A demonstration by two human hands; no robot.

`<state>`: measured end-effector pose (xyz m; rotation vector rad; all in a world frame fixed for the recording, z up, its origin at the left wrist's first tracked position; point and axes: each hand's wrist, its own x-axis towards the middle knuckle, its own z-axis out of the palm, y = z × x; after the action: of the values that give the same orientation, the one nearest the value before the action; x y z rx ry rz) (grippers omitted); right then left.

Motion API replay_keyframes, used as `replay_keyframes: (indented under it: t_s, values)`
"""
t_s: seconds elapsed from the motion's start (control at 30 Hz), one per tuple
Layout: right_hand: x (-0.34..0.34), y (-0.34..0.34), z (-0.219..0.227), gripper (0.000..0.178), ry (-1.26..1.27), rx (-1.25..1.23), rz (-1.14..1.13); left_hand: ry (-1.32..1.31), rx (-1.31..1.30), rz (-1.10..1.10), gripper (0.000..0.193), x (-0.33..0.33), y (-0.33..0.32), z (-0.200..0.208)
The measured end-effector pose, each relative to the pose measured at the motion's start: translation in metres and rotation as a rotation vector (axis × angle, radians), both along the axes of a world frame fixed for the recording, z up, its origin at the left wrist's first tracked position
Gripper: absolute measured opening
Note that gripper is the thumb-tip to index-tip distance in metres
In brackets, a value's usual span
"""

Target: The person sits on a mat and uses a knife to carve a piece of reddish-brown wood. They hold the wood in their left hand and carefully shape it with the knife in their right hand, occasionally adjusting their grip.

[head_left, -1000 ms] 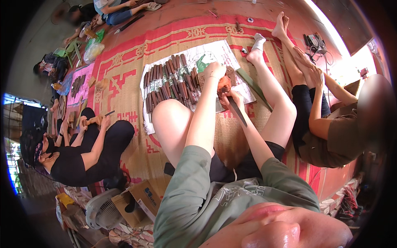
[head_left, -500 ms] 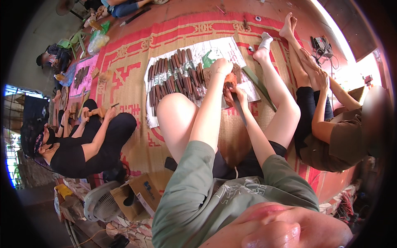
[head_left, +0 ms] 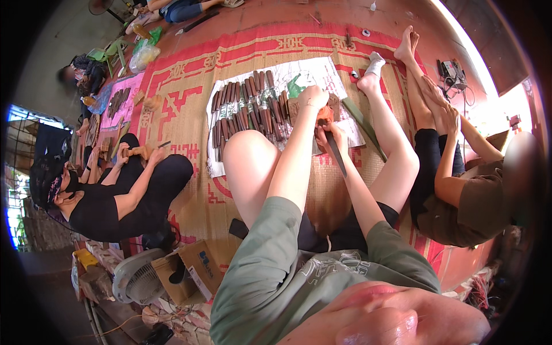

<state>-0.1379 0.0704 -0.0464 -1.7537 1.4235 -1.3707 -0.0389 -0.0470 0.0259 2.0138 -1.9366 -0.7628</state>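
My left hand [head_left: 314,96] is closed at the far end of an orange-brown wooden piece [head_left: 326,114], its fingers partly hidden by the back of the hand. My right hand [head_left: 336,137], on the near side of the piece, is wrapped round a long dark tapered tool [head_left: 336,153], whose narrow end points back toward my right forearm. The other end of the tool meets the wooden piece, but the contact is too small to make out. A brown wooden block [head_left: 294,109] sits beside my left hand. To its left, several wood-handled carving tools [head_left: 253,109] lie in rows.
The tools lie on a white printed sheet [head_left: 215,168] over a red-and-tan mat [head_left: 190,75]. A green strip [head_left: 365,127] lies right of my hands. One person [head_left: 95,213] works wood at left; another [head_left: 460,195] sits at right. A fan [head_left: 138,276] and cardboard box [head_left: 192,273] stand near left.
The whole view has shifted slightly. Both hands remain at the wooden piece, and the dark tool is still in my right hand with little visible movement.
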Motion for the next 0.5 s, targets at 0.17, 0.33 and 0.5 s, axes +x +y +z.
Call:
replay_keyframes:
  t_s: [0.17,0.33,0.5]
  values:
    - [-0.015,0.010,-0.018,0.021,0.100,-0.167,-0.020,0.031,-0.020,0.005,0.038,-0.005,0.001,0.000]
    - [-0.034,0.055,-0.007,0.017,-0.129,0.205,-0.019,0.020,-0.012,0.012,0.039,0.012,-0.007,-0.020]
    - [-0.064,0.070,-0.042,0.016,-0.321,0.177,-0.069,-0.010,0.021,-0.002,0.040,0.009,-0.013,-0.012]
